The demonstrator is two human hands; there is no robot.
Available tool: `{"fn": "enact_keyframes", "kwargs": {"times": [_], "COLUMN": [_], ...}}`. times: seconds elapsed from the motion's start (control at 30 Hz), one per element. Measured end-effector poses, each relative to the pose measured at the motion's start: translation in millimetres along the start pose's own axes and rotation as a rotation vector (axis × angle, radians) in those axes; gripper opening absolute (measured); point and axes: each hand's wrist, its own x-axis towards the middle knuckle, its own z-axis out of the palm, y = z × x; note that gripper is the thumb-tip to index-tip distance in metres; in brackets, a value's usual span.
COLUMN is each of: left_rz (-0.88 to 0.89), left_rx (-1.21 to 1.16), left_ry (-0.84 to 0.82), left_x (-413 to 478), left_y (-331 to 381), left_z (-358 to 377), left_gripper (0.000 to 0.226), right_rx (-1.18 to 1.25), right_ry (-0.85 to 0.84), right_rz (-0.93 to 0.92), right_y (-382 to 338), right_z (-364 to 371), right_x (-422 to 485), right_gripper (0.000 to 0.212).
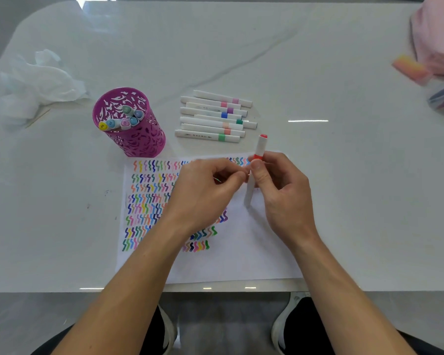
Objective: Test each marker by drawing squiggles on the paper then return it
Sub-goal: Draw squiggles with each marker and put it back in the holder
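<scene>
Marker (260,147), white with a red band and a red end: held up over the paper's (241,260) top edge, red end up and away, other end down close to the paper. Gripped by the right hand (280,185), fingers (273,161) curled round the middle, thumb pressed on the red band. Left hand (205,190) just beside it, over the paper's middle, fingers curled in, tips of thumb and first finger close together right by the marker's white part; cannot tell if pinching it or only near it.

On the paper, lots of small squiggles (146,198) in many colours, in rows, mostly on its left half. Beyond the paper's top edge, a row of white markers (213,116) lying side by side on the surface (318,162). Beyond the paper's top left corner, a purple cup (139,142) with holes in it, more markers (124,119) standing inside. Far past the paper's left side, a crumpled white tissue (36,80). Far past the paper's top right corner, a pink thing (436,34) and a small orange-pink block (410,67), both blurry.
</scene>
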Motion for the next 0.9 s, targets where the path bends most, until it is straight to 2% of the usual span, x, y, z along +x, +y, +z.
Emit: {"fn": "enact_keyframes", "kwargs": {"times": [0.1, 0.23, 0.37, 0.47, 0.6, 0.9], "left_rz": [-0.018, -0.05, -0.021, -0.034, -0.067, -0.174], "left_rx": [-0.036, -0.244, -0.147, -0.048, -0.013, -0.149], "left_ry": [0.077, 0.007, 0.013, 0.004, -0.091, -0.063], "left_x": [2, 2, 1, 2, 2, 3], "left_y": [1, 3, -3, -9, -8, -8], "left_z": [-8, -17, -18, -18, -19, -15], "left_gripper": [0.013, 0.026, 0.016, 0.016, 0.019, 0.017], "right_rx": [-0.071, -0.341, -0.467, -0.506, -0.609, -0.708], "right_ry": [-0.051, -0.126, -0.186, -0.213, -0.196, -0.088], "right_rz": [-0.056, -0.235, -0.295, -0.291, -0.302, -0.382], "right_y": [-1, 3, 8, 8, 10, 0], "right_z": [-1, 0, -1, 0, 1, 1], "right_x": [0, -3, -1, -2, -4, -8], "right_gripper": [0.015, 0.026, 0.032, 0.027, 0.03, 0.027]}}
